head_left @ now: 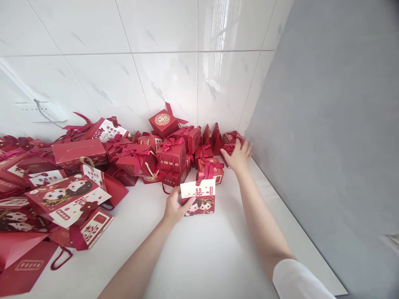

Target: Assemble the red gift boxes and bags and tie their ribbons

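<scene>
My left hand (175, 209) is closed on the left side of a red and cream gift box (199, 197) printed with two cartoon figures. The box stands upright on the white surface with a red ribbon at its top. Farther back, my right hand (238, 155) reaches over a small red gift box (229, 148) in the corner, its fingers spread across the top. Whether those fingers grip it I cannot tell. Between the hands sits another red gift box (210, 169) tied with a ribbon. Two pointed red boxes (213, 137) stand just left of my right hand.
Many red gift boxes (79, 151) lie heaped along the white tiled wall (165, 79) on the left. One box (163, 123) sits on top of the pile. A grey panel (327, 137) bounds the right side. A socket plate (40, 111) is on the wall.
</scene>
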Available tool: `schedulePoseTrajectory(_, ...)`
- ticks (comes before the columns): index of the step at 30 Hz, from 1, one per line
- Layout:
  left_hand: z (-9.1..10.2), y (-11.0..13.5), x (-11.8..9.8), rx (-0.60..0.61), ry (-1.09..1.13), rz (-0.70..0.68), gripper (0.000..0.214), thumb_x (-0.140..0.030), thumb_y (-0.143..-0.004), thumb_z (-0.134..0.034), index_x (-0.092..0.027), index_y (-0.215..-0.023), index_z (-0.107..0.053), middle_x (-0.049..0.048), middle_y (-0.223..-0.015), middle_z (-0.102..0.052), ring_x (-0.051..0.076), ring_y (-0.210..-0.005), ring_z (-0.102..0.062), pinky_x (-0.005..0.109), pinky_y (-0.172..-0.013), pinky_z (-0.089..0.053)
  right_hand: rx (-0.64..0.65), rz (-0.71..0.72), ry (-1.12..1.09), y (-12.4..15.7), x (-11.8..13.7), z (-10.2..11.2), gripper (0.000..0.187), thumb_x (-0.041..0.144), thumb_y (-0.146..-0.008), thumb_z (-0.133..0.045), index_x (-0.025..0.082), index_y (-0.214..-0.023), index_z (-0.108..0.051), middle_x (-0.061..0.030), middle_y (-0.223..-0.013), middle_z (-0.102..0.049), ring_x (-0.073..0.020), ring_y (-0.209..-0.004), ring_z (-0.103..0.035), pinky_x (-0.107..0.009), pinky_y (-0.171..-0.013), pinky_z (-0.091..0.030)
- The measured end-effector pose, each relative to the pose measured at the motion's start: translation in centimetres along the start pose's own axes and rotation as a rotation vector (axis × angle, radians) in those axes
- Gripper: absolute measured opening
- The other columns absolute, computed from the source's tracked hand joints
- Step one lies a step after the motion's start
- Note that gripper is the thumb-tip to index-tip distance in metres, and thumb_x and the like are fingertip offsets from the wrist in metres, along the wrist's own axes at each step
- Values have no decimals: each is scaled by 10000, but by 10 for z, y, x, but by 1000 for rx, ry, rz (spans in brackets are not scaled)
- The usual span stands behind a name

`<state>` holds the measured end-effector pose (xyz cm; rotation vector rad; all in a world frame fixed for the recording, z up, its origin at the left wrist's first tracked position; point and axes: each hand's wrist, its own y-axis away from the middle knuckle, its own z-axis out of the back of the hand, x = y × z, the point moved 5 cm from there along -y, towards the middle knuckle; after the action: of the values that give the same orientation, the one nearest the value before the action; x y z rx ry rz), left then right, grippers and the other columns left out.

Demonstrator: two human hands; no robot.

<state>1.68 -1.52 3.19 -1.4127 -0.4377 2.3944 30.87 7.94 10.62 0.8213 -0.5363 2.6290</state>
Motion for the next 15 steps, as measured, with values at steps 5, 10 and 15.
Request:
schedulePoseTrajectory(5,0,-1,-1,3,-24,-9,367,-384,-811,-703,-183,-1112,-645,89,-1055,-719,259,-981,-687,381,-881,-551,460,183,104,49,63,-21,1019,730,-765,-592,205,-1559,-230,-228,-1563,-315,-431,-1373,-418,-539,-1070,-380)
schedulePoseTrajectory(10,1,-2,-3,5,-18,-27,358,-378,-821,-699,-182,-1115,-647,89,-1061,-720,259,-984,-686,382,-889,-546,501,89,216,54,60,-17,937,516,-750,-683,134,-1513,-296,-251,-1485,-386,-429,-1303,-490,-495,-1026,-426)
schedulePoseTrajectory(15,-1,-1,3,18,49,40,369,-374,-803,-721,-168,-1100,-650,92,-1036,-729,266,-966,-694,394,-877,-560,279,71,7,18,22,34,743,499,-781,-600,205,-1432,-399,-184,-1483,-393,-377,-1298,-489,-492,-1023,-441)
